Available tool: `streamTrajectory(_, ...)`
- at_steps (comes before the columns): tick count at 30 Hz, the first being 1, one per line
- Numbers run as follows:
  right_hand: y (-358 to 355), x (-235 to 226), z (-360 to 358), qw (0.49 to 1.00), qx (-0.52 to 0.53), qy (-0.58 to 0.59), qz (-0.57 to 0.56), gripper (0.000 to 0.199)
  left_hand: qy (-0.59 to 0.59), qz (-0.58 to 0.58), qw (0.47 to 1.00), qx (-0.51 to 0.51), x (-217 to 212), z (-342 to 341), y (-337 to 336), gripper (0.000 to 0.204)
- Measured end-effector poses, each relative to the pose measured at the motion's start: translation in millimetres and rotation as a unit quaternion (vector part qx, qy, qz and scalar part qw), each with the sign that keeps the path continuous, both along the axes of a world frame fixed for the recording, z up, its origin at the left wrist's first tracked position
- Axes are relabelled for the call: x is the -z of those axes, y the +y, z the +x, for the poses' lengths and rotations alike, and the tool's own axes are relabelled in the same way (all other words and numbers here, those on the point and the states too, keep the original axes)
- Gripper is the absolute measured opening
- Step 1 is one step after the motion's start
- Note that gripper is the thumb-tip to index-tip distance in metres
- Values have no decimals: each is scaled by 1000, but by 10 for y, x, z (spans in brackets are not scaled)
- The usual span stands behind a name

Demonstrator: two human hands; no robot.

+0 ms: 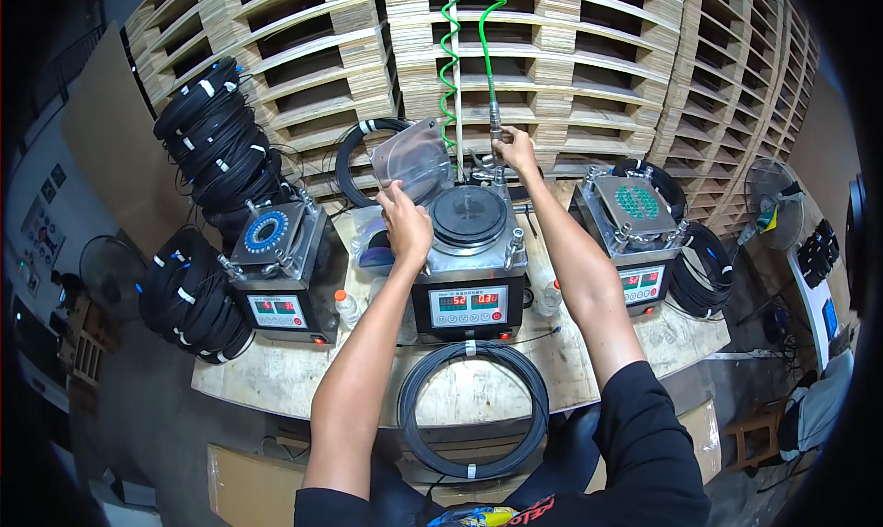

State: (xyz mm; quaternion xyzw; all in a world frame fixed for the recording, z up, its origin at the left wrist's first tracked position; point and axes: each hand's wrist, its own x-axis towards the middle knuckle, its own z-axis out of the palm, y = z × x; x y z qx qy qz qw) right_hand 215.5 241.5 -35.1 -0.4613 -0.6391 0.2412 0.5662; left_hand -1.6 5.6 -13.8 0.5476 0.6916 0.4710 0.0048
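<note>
Both hands at the centre polishing machine (pixel 469 279)

We take the centre polishing machine as our reference. Our left hand (pixel 405 222) sits at its upper left corner, fingers pinched on the lower edge of a clear plastic sheet (pixel 412 162), which stands tilted above and left of the machine's round black disc (pixel 469 216). Our right hand (pixel 515 150) reaches behind the machine, closed around the metal fitting (pixel 497 130) at the end of the green coiled air hose (pixel 451 58) that hangs down from above. A black cable coil (pixel 474 407) lies on the table (pixel 276 380) directly in front of the machine. Similar machines stand left (pixel 280 274) and right (pixel 635 242) of it, with wooden pallets (pixel 570 58) stacked behind.
</note>
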Motion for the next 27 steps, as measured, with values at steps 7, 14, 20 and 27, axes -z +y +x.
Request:
streamTrajectory(7,-181,-90,-12,988,-87,114,-59,38,-1,15,1000,11,-12,-3,7,54)
streamTrajectory(14,-905,55,550,995,-45,70,-57,38,14,25,999,24,71,-4,125,51)
streamTrajectory(20,-2167,603,1162,994,59,-95,12,46,36,61,997,33,177,-136,169,53)
streamTrajectory(27,-3261,1595,1453,979,70,-76,-176,56,19,32,999,23,191,-88,256,51)
